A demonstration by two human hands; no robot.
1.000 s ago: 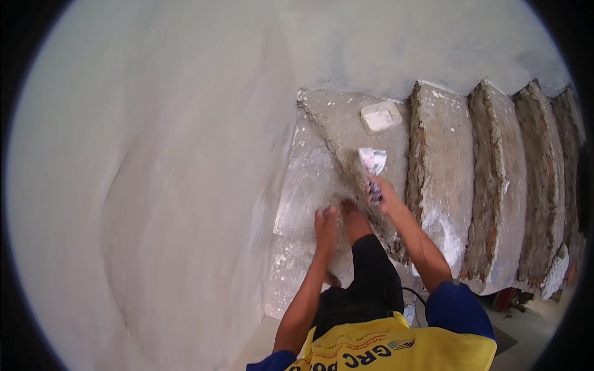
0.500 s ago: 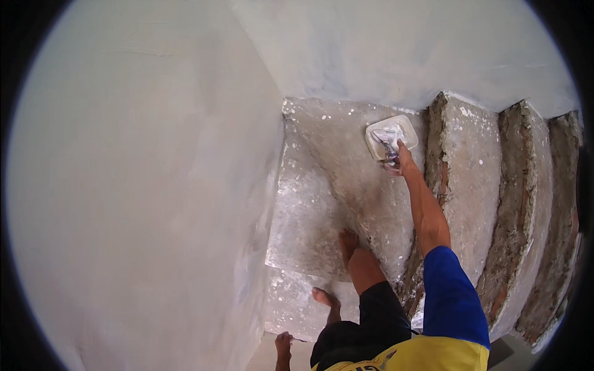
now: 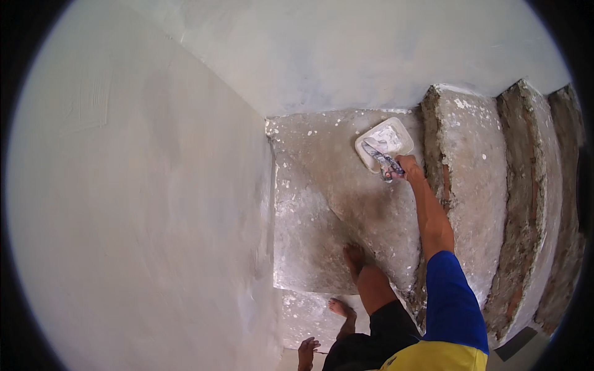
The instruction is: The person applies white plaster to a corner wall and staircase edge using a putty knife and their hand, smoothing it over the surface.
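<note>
My right hand [image 3: 408,167] reaches forward over the landing, its fingers closed on a plastering trowel [image 3: 378,156]. White paste is smeared along the tool, and its far end lies over the opening of a pale square tub [image 3: 408,147]. White paste [image 3: 390,136] lies inside the tub, which stands on the step close to the far wall. Down near the lower edge, my left hand [image 3: 307,352] is beside my leg, apart from the tub. Its fingers look partly bent and spread, with nothing clearly visible in them.
A smooth grey-white wall [image 3: 173,204] fills the left, meeting the far wall [image 3: 346,55] at a corner. Rough concrete stairs [image 3: 467,142] rise to the right. My bare feet [image 3: 354,256] stand on paint-spotted steps. A dark flat piece [image 3: 516,344] lies at lower right.
The trowel has turned and drawn back slightly toward me, with more of it showing. The tub sits more tilted. My left hand has moved from closed-looking to fingers more spread. The view has shifted.
</note>
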